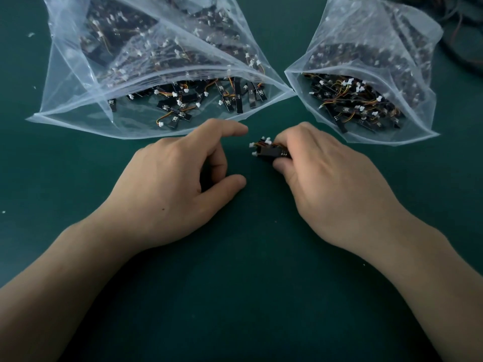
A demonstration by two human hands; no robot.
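Note:
My right hand (321, 178) grips a small bundle of black circuit strips (271, 150) with orange wires and white connectors; the connector ends stick out to the left of my fingers. My left hand (180, 189) rests on the green mat just left of the bundle, fingers loosely curled, holding nothing; its fingertip and thumb are a short gap away from the bundle. Two clear plastic bags lie open behind my hands: a large bag (78, 105) at the left and a smaller bag (418, 82) at the right. Both contain many of the same black strips with wires.
A dark green mat (248, 283) covers the table. Dark cables or round objects (462, 43) lie at the far right edge. A few white specks (30, 34) lie on the mat at the left.

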